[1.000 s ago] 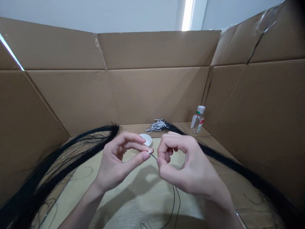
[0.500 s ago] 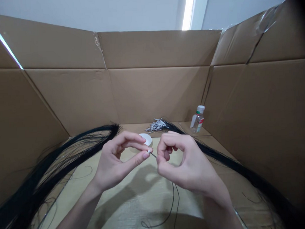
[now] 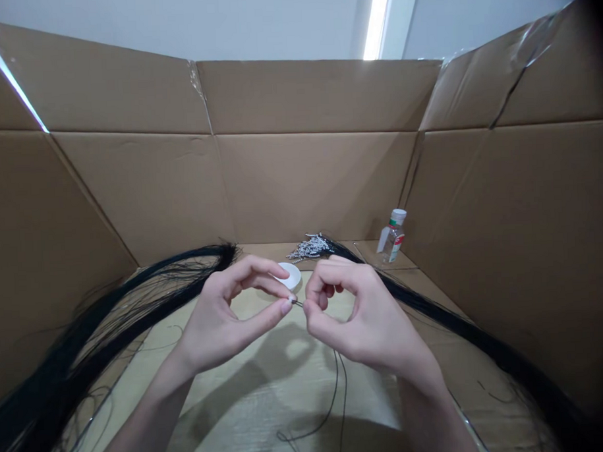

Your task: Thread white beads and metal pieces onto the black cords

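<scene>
Left hand [image 3: 223, 324] has thumb and fingertips pinched on a tiny white bead-like piece [image 3: 291, 299] at frame centre; right hand [image 3: 368, 316], just beside it but not touching, pinches a thin black cord [image 3: 297, 303] that spans the gap, slack hanging toward lower centre. Reads as a threading step, cord at or into the piece; can't tell if it's through, fingertips hide it. Next move calls, I'd judge, for a steady left pinch and short, straight cord travel from the right, slack kept snag-free.
</scene>
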